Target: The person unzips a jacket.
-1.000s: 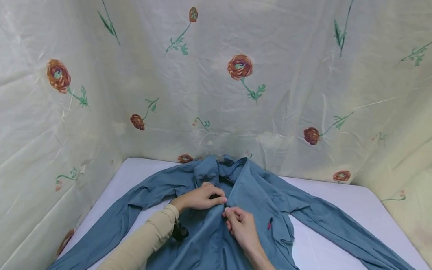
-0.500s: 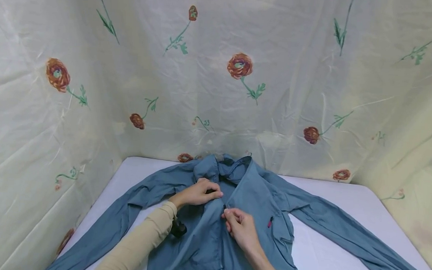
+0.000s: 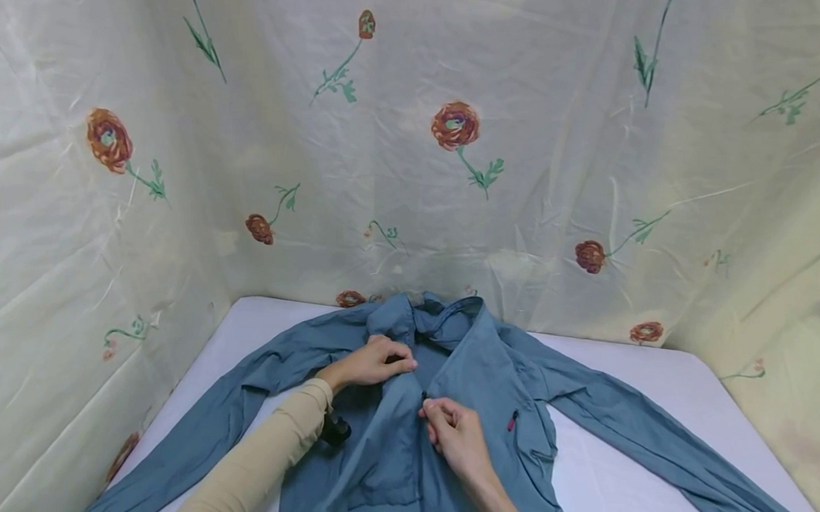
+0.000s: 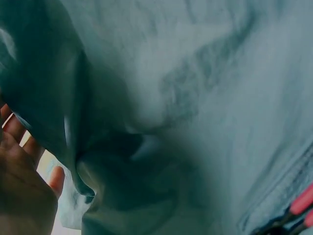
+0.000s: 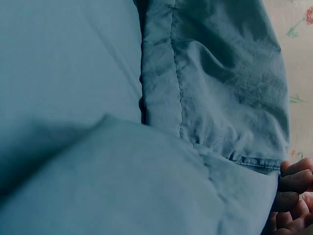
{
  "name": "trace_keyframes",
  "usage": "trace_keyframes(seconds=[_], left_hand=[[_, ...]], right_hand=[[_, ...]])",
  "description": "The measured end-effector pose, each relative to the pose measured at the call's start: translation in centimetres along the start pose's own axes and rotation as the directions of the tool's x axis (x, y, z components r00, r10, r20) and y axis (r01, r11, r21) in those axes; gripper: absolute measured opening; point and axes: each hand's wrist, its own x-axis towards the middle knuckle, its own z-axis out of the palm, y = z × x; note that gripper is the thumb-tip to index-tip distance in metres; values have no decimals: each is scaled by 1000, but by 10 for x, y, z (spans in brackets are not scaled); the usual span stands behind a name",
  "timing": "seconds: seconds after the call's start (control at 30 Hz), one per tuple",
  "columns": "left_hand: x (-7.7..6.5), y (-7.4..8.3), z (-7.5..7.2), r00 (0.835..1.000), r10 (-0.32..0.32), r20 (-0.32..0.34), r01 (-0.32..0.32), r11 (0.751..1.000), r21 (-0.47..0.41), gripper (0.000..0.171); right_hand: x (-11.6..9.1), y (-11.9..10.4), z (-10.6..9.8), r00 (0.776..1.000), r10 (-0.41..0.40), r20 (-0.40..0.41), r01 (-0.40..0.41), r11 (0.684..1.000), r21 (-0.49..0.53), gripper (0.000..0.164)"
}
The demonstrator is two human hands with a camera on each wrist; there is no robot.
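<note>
A blue-grey zip jacket (image 3: 483,376) lies front up, its collar at the far side and its sleeves spread. My left hand (image 3: 375,361) grips the edge of the left front panel near the collar, raising the cloth in a fold. Just nearer and to the right, my right hand (image 3: 459,436) pinches the small dark zip pull (image 3: 426,396) on the front zip, mostly covered by the fingertips. Above the zip the front gapes in a V. Jacket cloth (image 4: 161,98) fills most of the left wrist view. Curled fingers (image 5: 296,183) meet the cloth in the right wrist view.
The jacket lies on a white table (image 3: 614,483), one sleeve (image 3: 651,431) running off toward the near right corner. A red pull tab (image 3: 513,421) marks the chest pocket. Flower-printed sheeting (image 3: 525,177) hangs behind the table and at both sides.
My left hand has moved left and slightly away, drawing the panel's edge with it; a fold now stands up and the gap widens. My right hand has slid slightly nearer along the zip.
</note>
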Motion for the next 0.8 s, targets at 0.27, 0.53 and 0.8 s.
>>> trace_keyframes(seconds=[0.27,0.53,0.8], left_hand=[[-5,-4,-4,998,-57,-6,57,997,-48,24],[-13,-15,-6,995,-100,-27,99,993,-57,23],[-14,-19,-3,993,-115,-31,115,993,-16,22]], right_hand=[[-1,3,0,1000,10,7,-10,1000,11,29],[-2,6,2,1000,0,-3,0,1000,16,30],[-3,5,4,1000,-16,-2,16,1000,6,28]])
